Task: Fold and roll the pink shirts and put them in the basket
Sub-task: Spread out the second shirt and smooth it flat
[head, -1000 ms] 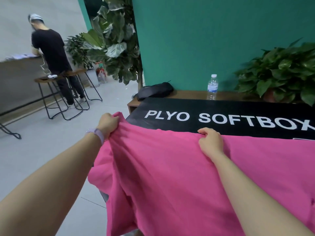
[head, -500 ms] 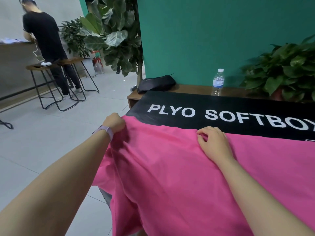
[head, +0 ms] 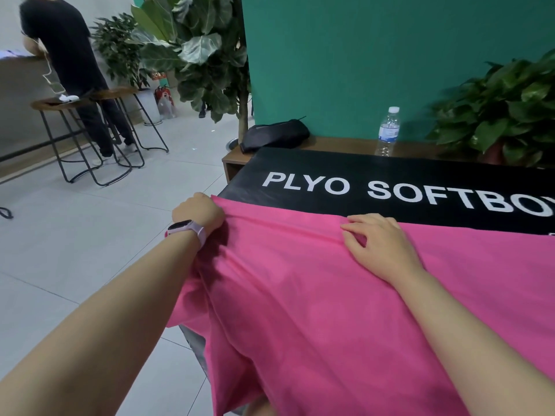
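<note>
A pink shirt (head: 315, 295) is spread over the near part of the black soft box (head: 390, 172) lettered "PLYO SOFTBOX", and its left side hangs off the box's left edge. My left hand (head: 199, 213), with a watch on the wrist, grips the shirt's far left corner at that edge. My right hand (head: 377, 241) lies on the shirt's far edge near the middle, fingers loosely bent and spread on the cloth. No basket is in view.
Behind the box a wooden bench (head: 339, 144) holds a black bag (head: 274, 135), a water bottle (head: 388, 132) and a potted plant (head: 504, 112). A tall plant (head: 198, 52) stands left of the green wall. A person (head: 69, 61) stands by two stools (head: 90, 130) far left.
The shirt's far edge came down from a lifted hold onto the box. My right hand let go of its pinch and now lies on the cloth. My left hand keeps its corner.
</note>
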